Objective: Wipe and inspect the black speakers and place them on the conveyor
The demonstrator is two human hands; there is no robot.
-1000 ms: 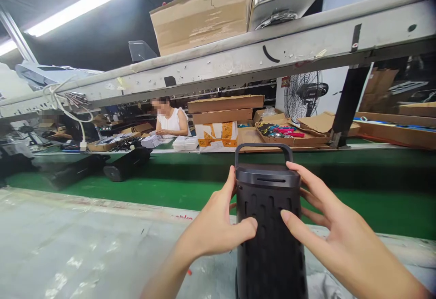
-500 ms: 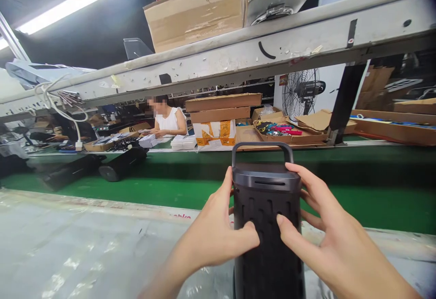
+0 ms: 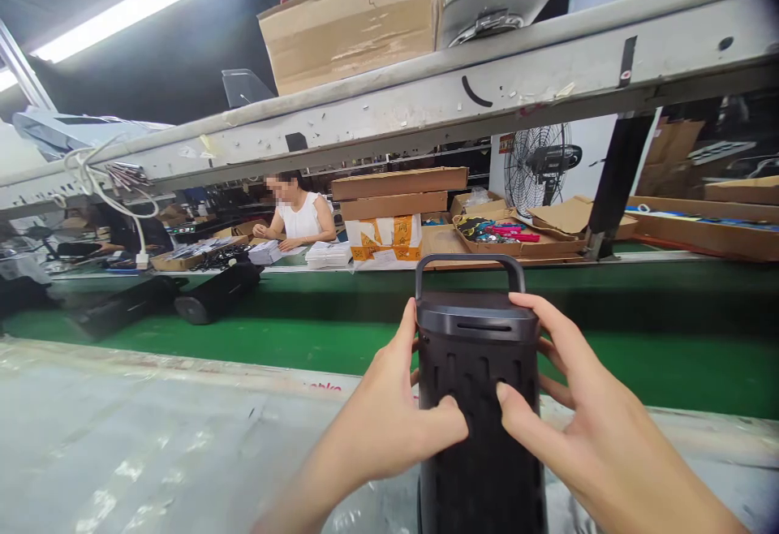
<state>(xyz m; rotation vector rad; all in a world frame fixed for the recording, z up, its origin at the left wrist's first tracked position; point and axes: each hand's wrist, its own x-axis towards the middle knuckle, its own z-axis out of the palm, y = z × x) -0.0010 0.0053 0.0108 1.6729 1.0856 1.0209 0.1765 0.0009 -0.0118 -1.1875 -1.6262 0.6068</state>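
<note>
Green belt [image 3: 639, 363] runs just beyond your hands, and between them stands the speaker [image 3: 478, 437], upright: a tall black case with rows of long slots, a smooth dark grey cap [image 3: 478, 315] and an arched handle [image 3: 468, 260] on top. Your left hand [image 3: 389, 412] and right hand [image 3: 584, 388] clasp its sides, partly open, thumbs pressing the slotted front, fingers curling behind.

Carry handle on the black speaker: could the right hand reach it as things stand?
Probably yes. The right hand is already on the black speaker just below its top, and nothing sits over the carry handle, so the way up looks free.
</note>
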